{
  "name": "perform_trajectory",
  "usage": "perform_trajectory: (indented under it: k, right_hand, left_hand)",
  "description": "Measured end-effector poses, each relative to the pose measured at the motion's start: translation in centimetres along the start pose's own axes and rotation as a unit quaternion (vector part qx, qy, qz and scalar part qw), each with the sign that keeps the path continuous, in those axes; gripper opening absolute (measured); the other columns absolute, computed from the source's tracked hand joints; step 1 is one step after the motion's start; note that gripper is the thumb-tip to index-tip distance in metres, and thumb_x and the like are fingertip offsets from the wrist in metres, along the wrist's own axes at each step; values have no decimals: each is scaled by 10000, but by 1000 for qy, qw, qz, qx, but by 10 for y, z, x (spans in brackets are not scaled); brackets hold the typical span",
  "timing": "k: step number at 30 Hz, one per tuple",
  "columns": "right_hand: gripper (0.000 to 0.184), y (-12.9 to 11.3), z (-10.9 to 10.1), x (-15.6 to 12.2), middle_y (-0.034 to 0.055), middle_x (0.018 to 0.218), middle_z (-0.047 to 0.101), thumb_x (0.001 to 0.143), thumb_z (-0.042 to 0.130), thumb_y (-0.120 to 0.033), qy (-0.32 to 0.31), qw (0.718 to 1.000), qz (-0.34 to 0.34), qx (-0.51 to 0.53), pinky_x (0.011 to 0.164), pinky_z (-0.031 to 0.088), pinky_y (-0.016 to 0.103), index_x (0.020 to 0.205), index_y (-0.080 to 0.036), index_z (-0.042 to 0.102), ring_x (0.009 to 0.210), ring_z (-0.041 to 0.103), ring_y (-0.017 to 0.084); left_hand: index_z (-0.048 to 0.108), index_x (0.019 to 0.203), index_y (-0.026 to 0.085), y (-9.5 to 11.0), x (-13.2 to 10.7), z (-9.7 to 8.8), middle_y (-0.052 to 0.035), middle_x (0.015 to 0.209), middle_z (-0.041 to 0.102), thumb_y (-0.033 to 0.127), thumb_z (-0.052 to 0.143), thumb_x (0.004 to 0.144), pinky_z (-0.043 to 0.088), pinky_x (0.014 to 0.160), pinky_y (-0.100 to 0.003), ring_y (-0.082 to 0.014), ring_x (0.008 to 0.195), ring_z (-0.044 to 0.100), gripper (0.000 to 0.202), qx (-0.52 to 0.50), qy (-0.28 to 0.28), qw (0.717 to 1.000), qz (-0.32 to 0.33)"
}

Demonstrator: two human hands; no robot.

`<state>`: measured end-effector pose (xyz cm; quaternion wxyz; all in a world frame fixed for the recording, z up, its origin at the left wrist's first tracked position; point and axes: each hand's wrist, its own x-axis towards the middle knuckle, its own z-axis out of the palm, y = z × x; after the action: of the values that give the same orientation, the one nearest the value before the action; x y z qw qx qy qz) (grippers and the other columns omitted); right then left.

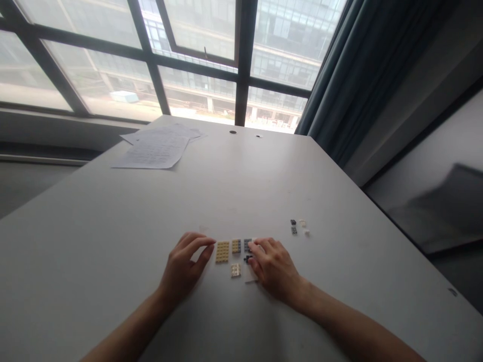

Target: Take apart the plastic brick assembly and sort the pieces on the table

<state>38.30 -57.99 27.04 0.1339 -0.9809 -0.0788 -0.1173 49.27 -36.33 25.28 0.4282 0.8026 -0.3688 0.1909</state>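
My left hand (187,261) rests at the left of a tan toy-brick plate (222,252), its thumb and forefinger apart and their tips close to the plate's edge. A smaller tan-and-grey brick piece (236,246) lies to the right of that plate. Over a dark grey studded piece (247,245) reaches my right hand (274,266), fingers apart, with the forefinger at the piece's right edge. The thumb is beside a small black piece (247,259). Nearer to me lie a pale beige piece (236,270) and a whitish flat piece (249,274), which my right hand partly covers.
Small dark pieces (293,227) and small white pieces (304,227) lie farther right on the white table (241,186). Printed sheets of paper (154,151) are at the far left. Windows stand behind the table, and a blue-grey curtain (350,75) hangs at the right.
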Motion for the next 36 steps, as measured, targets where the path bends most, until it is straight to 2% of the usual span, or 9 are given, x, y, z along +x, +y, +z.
perform_trajectory:
  k: [5,11,15,19,24,27,36]
  right_hand:
    - [352,-13,2,6,112,1069,604,919,487,-449,-30,999,8,-21,893,423,387,1087,-160,597,1009,502,246]
    - [379,-4,9,-3,127,1086,596,920,484,-456,-11,1000,-8,-23,903,432,386,1113,-147,588,1042,499,249]
    - [392,14,5,-22,133,1124,600,927,470,-440,10,999,-22,-30,931,442,398,1158,-145,583,1069,509,258]
    - [367,45,-5,-46,130,1153,606,934,469,-398,33,998,-27,-45,950,455,405,1196,-165,579,1091,525,249]
    - [329,91,-18,-71,122,1154,608,946,456,-339,52,997,9,-62,962,459,420,1189,-166,594,1082,537,246]
    - [318,110,-22,-79,117,1150,610,945,461,-324,58,996,20,-70,951,470,420,1191,-175,597,1080,540,243]
    - [288,119,-27,-80,107,1109,631,937,475,-317,56,995,20,-74,912,491,407,1154,-197,621,1037,568,236]
  left_hand:
    - [656,859,190,-1,0,0,-37,826,630,203,560,849,490,731,-280,-161,804,585,97,-2,-5,1000,6]
    - [662,850,192,0,0,-1,-39,829,638,224,553,852,496,724,-279,-165,808,591,114,-1,-9,1000,-4]
    - [657,863,195,-2,-1,0,-44,844,634,228,551,854,507,724,-284,-169,821,588,111,-3,-14,1000,-5]
    - [661,865,197,-3,-3,0,-45,847,636,250,556,852,515,736,-295,-172,820,591,118,0,-14,1000,-12]
    - [663,868,194,-5,-4,0,-46,852,639,243,558,848,508,746,-293,-171,830,589,117,-1,-16,1000,-14]
    - [661,875,195,-5,-4,1,-44,866,638,231,562,844,502,737,-286,-172,840,590,110,-3,-15,1000,-12]
    - [650,868,193,-4,-2,0,-42,855,636,214,557,851,488,756,-296,-169,837,582,97,1,-14,1000,0]
